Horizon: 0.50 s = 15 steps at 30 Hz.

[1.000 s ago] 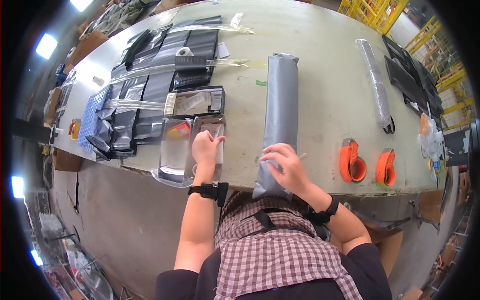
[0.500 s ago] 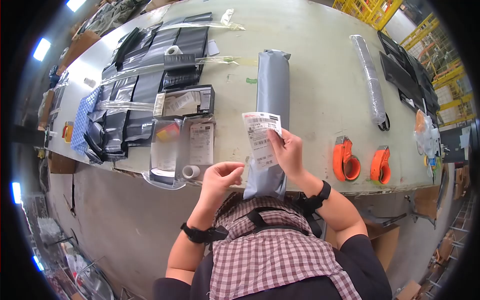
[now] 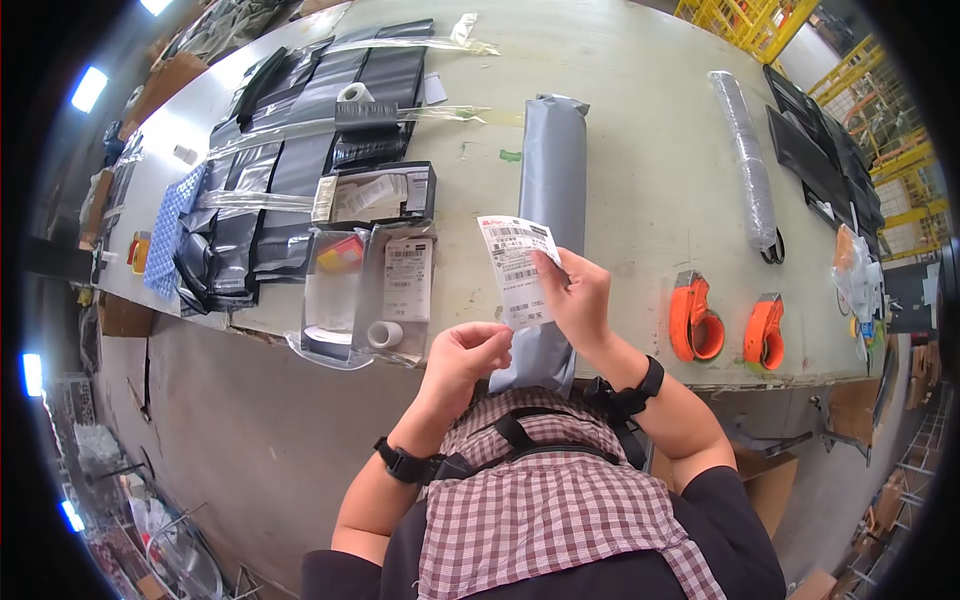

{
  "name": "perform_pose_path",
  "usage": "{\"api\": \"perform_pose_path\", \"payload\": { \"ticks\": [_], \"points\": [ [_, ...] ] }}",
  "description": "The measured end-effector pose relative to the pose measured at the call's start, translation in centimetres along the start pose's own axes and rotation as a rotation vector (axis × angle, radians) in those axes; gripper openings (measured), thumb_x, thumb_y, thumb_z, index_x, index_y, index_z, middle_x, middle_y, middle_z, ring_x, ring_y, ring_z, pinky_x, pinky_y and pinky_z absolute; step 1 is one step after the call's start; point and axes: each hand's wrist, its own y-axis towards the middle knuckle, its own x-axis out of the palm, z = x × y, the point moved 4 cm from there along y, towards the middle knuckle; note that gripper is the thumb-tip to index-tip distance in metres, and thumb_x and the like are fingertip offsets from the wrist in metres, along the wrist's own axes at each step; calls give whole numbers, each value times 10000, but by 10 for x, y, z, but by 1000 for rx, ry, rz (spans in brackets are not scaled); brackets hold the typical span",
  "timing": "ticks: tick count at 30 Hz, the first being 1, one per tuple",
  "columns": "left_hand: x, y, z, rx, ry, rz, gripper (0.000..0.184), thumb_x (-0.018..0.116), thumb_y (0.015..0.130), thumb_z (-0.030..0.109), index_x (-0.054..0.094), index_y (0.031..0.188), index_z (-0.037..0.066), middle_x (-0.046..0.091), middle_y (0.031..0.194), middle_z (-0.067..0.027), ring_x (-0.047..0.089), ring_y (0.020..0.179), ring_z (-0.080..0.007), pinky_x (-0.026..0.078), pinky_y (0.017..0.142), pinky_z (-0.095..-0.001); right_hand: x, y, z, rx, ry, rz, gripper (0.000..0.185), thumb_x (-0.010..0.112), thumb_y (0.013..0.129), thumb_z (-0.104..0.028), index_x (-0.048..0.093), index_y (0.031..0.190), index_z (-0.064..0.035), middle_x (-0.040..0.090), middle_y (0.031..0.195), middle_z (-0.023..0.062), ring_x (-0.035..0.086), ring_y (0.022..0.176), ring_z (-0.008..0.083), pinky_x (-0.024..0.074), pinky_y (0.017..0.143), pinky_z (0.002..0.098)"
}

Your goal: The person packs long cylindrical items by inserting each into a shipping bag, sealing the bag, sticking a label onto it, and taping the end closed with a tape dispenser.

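A long grey plastic mailer parcel [image 3: 553, 165] lies lengthwise on the table in front of me, its near end at the table edge by my apron. Over it, my right hand [image 3: 578, 305] pinches a white printed shipping label [image 3: 520, 268] at its right side, thumb on the printed face. My left hand [image 3: 468, 365] is closed in a pinch at the label's lower left corner. Exactly how much of the corner sits between those fingertips is hard to make out.
Left on the table [image 3: 470, 200] are black plastic bags [image 3: 295, 165], a black box of labels [image 3: 378, 195] and a clear bin [image 3: 335, 290]. Two orange tape dispensers [image 3: 692, 320] and a bubble-wrapped roll [image 3: 745, 160] stand to the right. Yellow wire cages [image 3: 745, 25] rise behind.
My left hand has moved right and up to the label's lower corner. The label has tilted slightly in my right hand, which keeps its pinch. The view has shifted a little.
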Motion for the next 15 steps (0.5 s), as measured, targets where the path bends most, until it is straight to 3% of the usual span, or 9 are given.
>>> {"api": "perform_pose_path", "payload": {
  "ticks": [3,6,8,10,12,15],
  "points": [
    [4,-2,3,9,30,-12,179,711,828,145,656,913,-3,647,776,-26,596,677,-81,482,656,-207,-1,-3,3,29,-37,-55,203,632,898,-171,665,939,25,615,665,62,501,576,59,415,510,239],
    [6,-2,1,59,-1,-58,161,702,834,133,654,908,-2,640,768,-19,575,665,-76,467,651,-206,7,-4,11,99,95,-51,218,661,870,-170,657,980,18,644,771,92,519,621,74,437,553,245],
    [7,-4,3,85,23,-62,154,700,835,128,654,907,-1,638,770,-14,561,667,-70,454,641,-206,-2,-4,-3,-202,-182,43,236,686,834,-184,646,976,0,634,760,112,541,590,193,461,562,289],
    [10,-4,8,120,55,-66,150,700,835,125,654,905,0,633,770,-8,547,668,-63,441,633,-205,-9,-8,-16,-275,-205,-110,245,696,820,-193,642,967,-4,627,754,113,548,567,233,465,553,300],
    [14,-5,11,155,93,-64,150,702,834,126,654,903,2,627,769,1,533,669,-55,430,625,-202,-15,-27,-29,-103,30,-515,241,690,828,-197,645,953,4,625,753,95,541,554,194,449,527,280],
    [19,2,5,141,86,-64,140,701,831,117,651,898,4,622,769,7,528,677,-51,418,622,-196,-17,-37,-6,441,156,-636,224,666,872,-221,636,938,-9,603,795,5,485,534,62,380,484,198]
  ]
}}
